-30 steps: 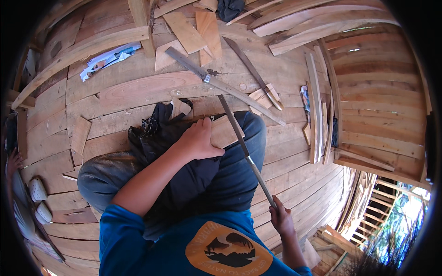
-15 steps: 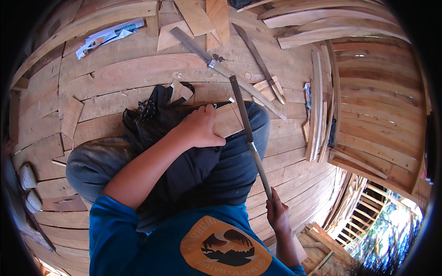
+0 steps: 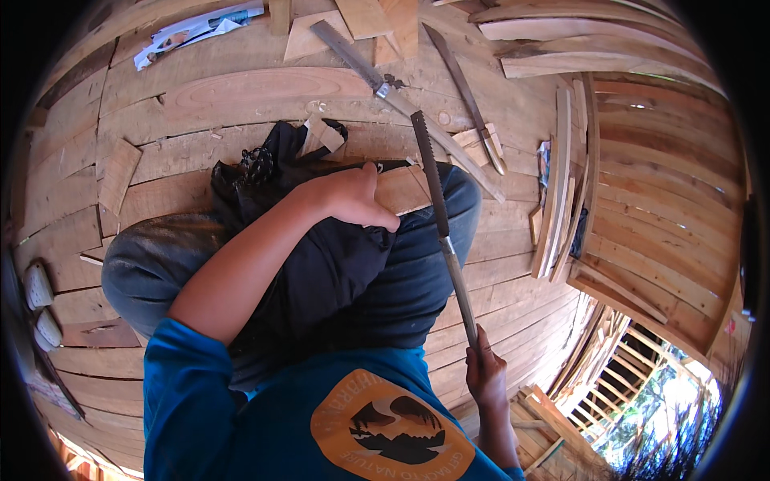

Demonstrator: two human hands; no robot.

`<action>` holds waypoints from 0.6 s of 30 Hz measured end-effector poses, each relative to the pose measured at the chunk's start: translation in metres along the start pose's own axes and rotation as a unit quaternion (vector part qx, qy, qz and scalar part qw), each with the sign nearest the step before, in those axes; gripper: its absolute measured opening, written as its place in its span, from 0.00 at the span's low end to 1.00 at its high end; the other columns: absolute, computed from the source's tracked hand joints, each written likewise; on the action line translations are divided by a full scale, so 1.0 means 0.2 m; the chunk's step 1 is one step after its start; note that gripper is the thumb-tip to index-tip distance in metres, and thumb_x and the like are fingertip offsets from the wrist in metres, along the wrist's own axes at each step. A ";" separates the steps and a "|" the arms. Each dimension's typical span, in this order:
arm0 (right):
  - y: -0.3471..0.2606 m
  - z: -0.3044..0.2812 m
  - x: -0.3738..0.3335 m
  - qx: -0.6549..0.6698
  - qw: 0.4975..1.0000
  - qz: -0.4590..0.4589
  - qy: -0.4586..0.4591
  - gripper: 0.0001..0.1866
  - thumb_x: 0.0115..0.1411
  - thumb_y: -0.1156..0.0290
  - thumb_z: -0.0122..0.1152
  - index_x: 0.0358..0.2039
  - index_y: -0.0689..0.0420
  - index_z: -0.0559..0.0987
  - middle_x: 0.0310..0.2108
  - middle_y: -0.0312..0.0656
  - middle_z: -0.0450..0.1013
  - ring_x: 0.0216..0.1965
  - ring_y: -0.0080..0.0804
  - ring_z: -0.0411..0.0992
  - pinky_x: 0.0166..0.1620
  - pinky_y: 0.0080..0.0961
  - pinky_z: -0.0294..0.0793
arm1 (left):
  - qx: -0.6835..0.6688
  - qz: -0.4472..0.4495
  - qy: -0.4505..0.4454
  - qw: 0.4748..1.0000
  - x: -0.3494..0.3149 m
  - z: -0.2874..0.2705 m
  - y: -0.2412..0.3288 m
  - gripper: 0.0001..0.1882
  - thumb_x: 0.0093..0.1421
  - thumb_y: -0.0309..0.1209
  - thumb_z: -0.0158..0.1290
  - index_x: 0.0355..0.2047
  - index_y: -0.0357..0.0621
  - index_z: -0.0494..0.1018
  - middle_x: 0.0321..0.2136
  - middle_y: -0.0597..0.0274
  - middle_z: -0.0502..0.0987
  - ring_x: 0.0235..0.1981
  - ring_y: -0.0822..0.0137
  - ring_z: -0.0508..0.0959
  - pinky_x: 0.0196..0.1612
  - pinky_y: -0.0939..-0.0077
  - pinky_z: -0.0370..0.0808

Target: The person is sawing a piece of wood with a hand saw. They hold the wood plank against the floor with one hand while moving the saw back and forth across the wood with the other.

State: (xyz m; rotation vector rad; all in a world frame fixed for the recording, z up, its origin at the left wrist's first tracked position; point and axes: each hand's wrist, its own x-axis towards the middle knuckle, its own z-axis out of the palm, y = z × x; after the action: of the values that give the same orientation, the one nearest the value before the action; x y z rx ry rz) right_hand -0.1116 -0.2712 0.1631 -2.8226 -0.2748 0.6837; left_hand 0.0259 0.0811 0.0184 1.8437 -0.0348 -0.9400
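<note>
My left hand (image 3: 362, 196) grips a small wooden block (image 3: 403, 191) over my lap, thumb on the near side and fingers at the far side. Down in my right hand (image 3: 486, 375) is the long handle of a pull saw (image 3: 433, 176), its dark toothed blade slanting up and away. The blade crosses the block's right end; whether its teeth are in the wood I cannot tell. Black cloth (image 3: 321, 264) is bunched under my left forearm, across my dark trousers.
Beyond my knees, a second pull saw (image 3: 346, 53) and a long knife (image 3: 457, 74) lie on the plank floor. Wood offcuts (image 3: 120, 176) are scattered about. Boards (image 3: 553, 184) stand along the right, beside a slatted wooden panel (image 3: 658, 184). Pale shoes (image 3: 38, 286) sit far left.
The whole view has shifted slightly, with floor items higher in the picture. Both hands keep their grips, and the saw still lies across the block's right end.
</note>
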 end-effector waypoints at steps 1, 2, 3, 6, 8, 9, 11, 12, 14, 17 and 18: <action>-0.01 -0.01 0.00 -0.002 1.000 0.014 -0.012 0.25 0.60 0.80 0.57 0.59 0.61 0.69 0.29 0.58 0.77 0.30 0.52 0.79 0.28 0.38 0.76 | -0.003 -0.005 -0.005 1.000 0.00 -0.01 0.00 0.44 0.45 0.50 0.63 0.48 0.22 0.61 0.29 0.49 0.79 0.36 0.58 0.80 0.40 0.69 0.75; 0.01 0.00 -0.02 -0.005 1.000 -0.009 -0.002 0.25 0.60 0.80 0.56 0.60 0.61 0.68 0.25 0.54 0.75 0.26 0.48 0.77 0.26 0.35 0.74 | -0.005 -0.010 -0.016 1.000 -0.01 -0.02 0.01 0.44 0.44 0.50 0.63 0.48 0.23 0.61 0.29 0.50 0.79 0.35 0.58 0.80 0.39 0.69 0.75; 0.04 0.02 -0.03 -0.008 0.999 -0.033 0.008 0.26 0.61 0.79 0.55 0.61 0.62 0.67 0.20 0.51 0.72 0.21 0.43 0.76 0.25 0.32 0.72 | -0.007 -0.014 -0.027 1.000 -0.01 -0.04 0.02 0.44 0.44 0.50 0.63 0.48 0.23 0.61 0.29 0.50 0.79 0.35 0.59 0.80 0.39 0.70 0.75; 0.03 0.03 -0.04 0.003 0.999 -0.049 0.023 0.26 0.61 0.79 0.55 0.61 0.62 0.66 0.16 0.47 0.70 0.17 0.37 0.74 0.23 0.29 0.71 | 0.004 -0.016 -0.030 0.999 0.01 -0.05 0.00 0.43 0.45 0.51 0.62 0.47 0.25 0.62 0.28 0.53 0.79 0.33 0.60 0.79 0.37 0.71 0.74; -0.01 0.03 -0.02 0.016 0.999 -0.041 0.026 0.26 0.62 0.79 0.54 0.61 0.63 0.67 0.16 0.46 0.70 0.17 0.35 0.74 0.24 0.28 0.71 | 0.015 -0.021 -0.021 0.999 0.02 -0.05 -0.01 0.42 0.45 0.51 0.62 0.47 0.25 0.63 0.28 0.54 0.78 0.33 0.60 0.79 0.37 0.71 0.74; -0.03 0.03 -0.01 0.023 0.999 -0.038 0.026 0.25 0.62 0.79 0.54 0.61 0.63 0.67 0.16 0.45 0.70 0.17 0.34 0.74 0.24 0.28 0.71 | 0.009 -0.019 -0.023 1.000 0.01 -0.05 -0.01 0.41 0.45 0.51 0.61 0.46 0.26 0.64 0.28 0.54 0.78 0.33 0.60 0.79 0.37 0.71 0.74; -0.05 0.03 0.00 0.030 0.999 -0.034 0.027 0.25 0.62 0.79 0.54 0.60 0.64 0.67 0.17 0.44 0.70 0.18 0.31 0.74 0.25 0.26 0.71 | -0.003 -0.014 -0.027 1.000 -0.01 -0.05 -0.01 0.40 0.45 0.52 0.61 0.45 0.26 0.65 0.28 0.55 0.78 0.33 0.60 0.78 0.37 0.71 0.74; -0.04 0.04 0.01 0.031 0.999 -0.034 0.028 0.25 0.62 0.79 0.54 0.60 0.64 0.67 0.17 0.43 0.70 0.19 0.30 0.74 0.25 0.25 0.71 | 0.002 -0.012 -0.020 1.000 0.00 -0.05 -0.01 0.40 0.45 0.52 0.61 0.45 0.27 0.65 0.28 0.55 0.78 0.33 0.60 0.78 0.37 0.71 0.74; -0.05 0.04 0.01 0.039 0.999 -0.027 0.024 0.24 0.62 0.79 0.53 0.60 0.65 0.67 0.18 0.42 0.70 0.19 0.27 0.73 0.26 0.23 0.71 | 0.013 -0.009 -0.007 1.000 0.01 -0.04 -0.02 0.39 0.45 0.52 0.61 0.44 0.28 0.66 0.27 0.55 0.78 0.32 0.61 0.78 0.37 0.71 0.74; -0.05 0.04 0.01 0.053 0.998 -0.019 0.016 0.24 0.62 0.79 0.53 0.60 0.66 0.67 0.18 0.41 0.69 0.20 0.24 0.72 0.26 0.21 0.70 | 0.008 -0.005 -0.032 0.999 -0.02 -0.06 0.00 0.39 0.45 0.53 0.61 0.44 0.28 0.67 0.27 0.56 0.78 0.32 0.61 0.78 0.37 0.72 0.73; -0.04 0.05 0.01 0.054 0.998 -0.027 0.019 0.24 0.63 0.79 0.52 0.60 0.66 0.67 0.18 0.40 0.69 0.20 0.23 0.72 0.26 0.20 0.70 | 0.012 -0.009 -0.036 0.999 -0.03 -0.07 0.01 0.39 0.45 0.53 0.61 0.44 0.28 0.67 0.27 0.56 0.78 0.32 0.61 0.78 0.37 0.72 0.73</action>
State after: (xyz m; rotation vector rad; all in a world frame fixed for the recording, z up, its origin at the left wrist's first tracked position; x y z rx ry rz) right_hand -0.1147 -0.2610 0.1563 -2.7111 -0.2979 0.6132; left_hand 0.0309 0.0931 0.0247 1.8341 -0.0741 -1.0215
